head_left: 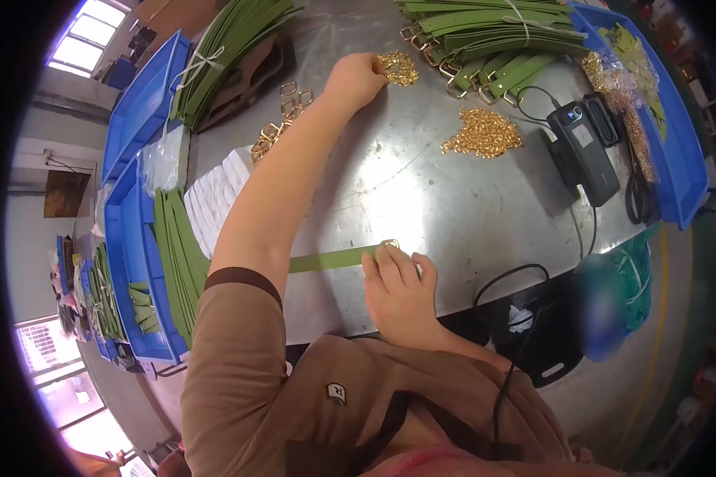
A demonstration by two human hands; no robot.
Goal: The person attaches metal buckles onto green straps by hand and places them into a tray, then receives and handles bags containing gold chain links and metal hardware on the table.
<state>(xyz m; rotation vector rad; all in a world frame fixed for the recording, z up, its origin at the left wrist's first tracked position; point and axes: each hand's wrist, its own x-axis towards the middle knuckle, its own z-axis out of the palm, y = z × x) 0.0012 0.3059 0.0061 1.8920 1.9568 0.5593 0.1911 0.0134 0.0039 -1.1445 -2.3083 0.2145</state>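
My left hand [356,79] reaches to the far side of the metal table. Its fingers are pinched together at the edge of a small heap of gold-coloured metal pieces [399,69]; what lies between the fingertips is hidden. Close to my body, my right hand [402,296] grips the end of a green strap [330,261] with thumb and fingers. A gold rectangular buckle [389,243] shows at that end, just beyond the fingertips. The strap lies flat and runs left until my left arm hides it.
Another heap of small gold pieces [485,133] lies right of centre. Loose gold buckles [289,102] sit behind my left forearm. Bundled green straps [501,32], a black device [585,151] with cables, and blue trays [684,171] stand around. White stacked material [215,195] is at left.
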